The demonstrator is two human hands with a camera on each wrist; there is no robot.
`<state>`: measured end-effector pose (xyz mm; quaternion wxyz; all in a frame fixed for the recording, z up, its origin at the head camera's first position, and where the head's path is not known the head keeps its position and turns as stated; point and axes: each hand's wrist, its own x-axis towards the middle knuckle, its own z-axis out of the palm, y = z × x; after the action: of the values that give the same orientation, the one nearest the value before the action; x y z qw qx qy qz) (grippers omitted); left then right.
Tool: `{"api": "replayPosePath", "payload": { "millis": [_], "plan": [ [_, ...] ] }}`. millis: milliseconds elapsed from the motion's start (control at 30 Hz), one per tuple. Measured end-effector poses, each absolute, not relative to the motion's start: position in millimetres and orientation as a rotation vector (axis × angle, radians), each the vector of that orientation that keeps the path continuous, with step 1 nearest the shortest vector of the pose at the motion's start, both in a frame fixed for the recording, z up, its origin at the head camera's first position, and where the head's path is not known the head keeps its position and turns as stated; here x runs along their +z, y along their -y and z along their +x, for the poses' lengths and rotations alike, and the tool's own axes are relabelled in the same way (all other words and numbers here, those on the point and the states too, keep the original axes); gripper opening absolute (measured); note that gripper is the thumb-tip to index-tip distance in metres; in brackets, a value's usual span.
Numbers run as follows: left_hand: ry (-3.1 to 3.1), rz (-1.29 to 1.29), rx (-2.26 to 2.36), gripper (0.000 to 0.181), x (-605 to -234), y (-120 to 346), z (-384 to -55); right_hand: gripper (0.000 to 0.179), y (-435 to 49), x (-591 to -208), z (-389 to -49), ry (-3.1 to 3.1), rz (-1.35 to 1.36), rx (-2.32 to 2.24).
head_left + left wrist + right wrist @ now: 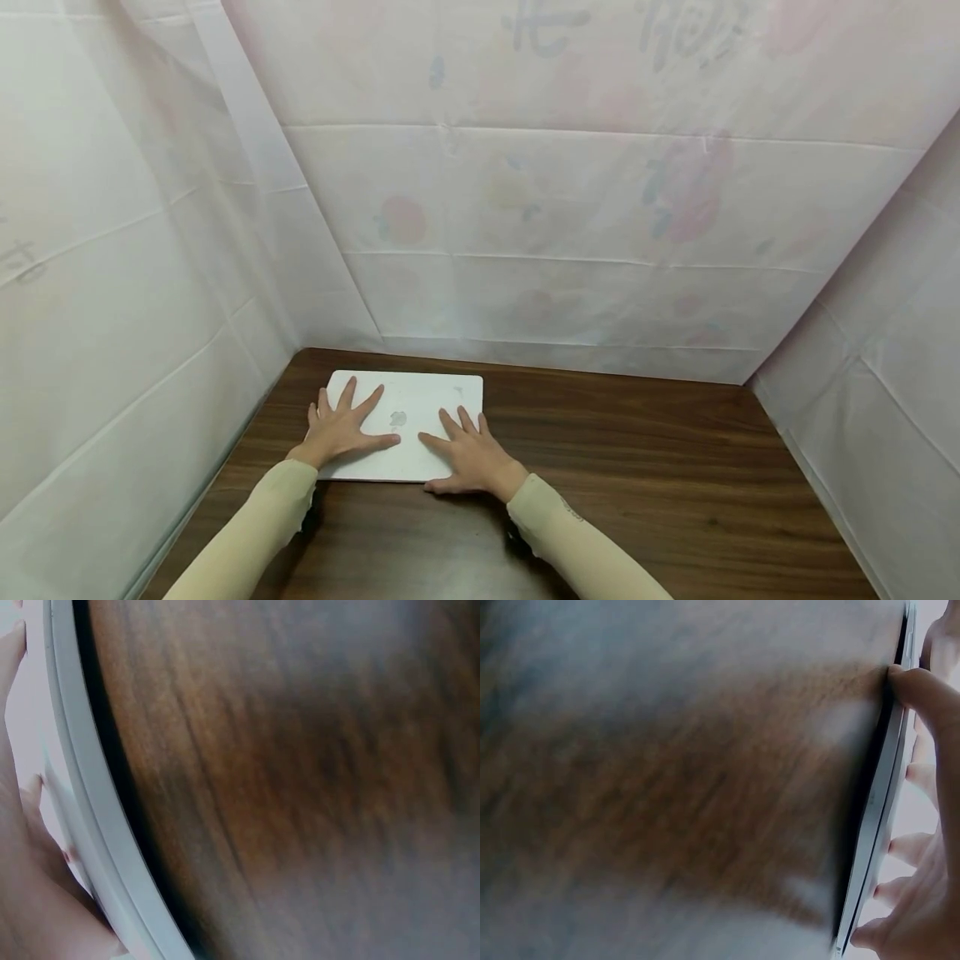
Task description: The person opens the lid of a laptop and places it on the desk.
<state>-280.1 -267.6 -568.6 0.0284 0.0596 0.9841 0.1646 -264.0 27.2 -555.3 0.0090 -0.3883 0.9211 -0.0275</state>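
Note:
A closed silver-white laptop (405, 462) with an apple logo on its lid lies flat on the dark wooden table at the back left. Spread across the left part of the lid is my left hand (337, 432), fingers straight and apart. My right hand (471, 457) rests on the lid's right part with its fingers fanned out. Its thumb (922, 690) touches the laptop's front edge in the right wrist view. The left wrist view shows the laptop's side (90, 795) close up, with part of the left hand (37, 900) above it.
The brown wood-grain table (660, 483) extends to the right and toward me. Pale printed curtains (562, 200) hang behind it, with more white cloth on the left (135, 333) and right (885, 358) sides.

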Motion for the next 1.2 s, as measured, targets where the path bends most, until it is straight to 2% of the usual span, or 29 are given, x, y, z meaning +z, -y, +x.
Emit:
{"api": "replayPosePath", "payload": {
  "millis": [1200],
  "plan": [
    [-3.022, 0.216, 0.518, 0.113, -566, 234, -277, 0.077, -65, -557, -256, -2.781, -1.153, -0.257]
  ]
}}
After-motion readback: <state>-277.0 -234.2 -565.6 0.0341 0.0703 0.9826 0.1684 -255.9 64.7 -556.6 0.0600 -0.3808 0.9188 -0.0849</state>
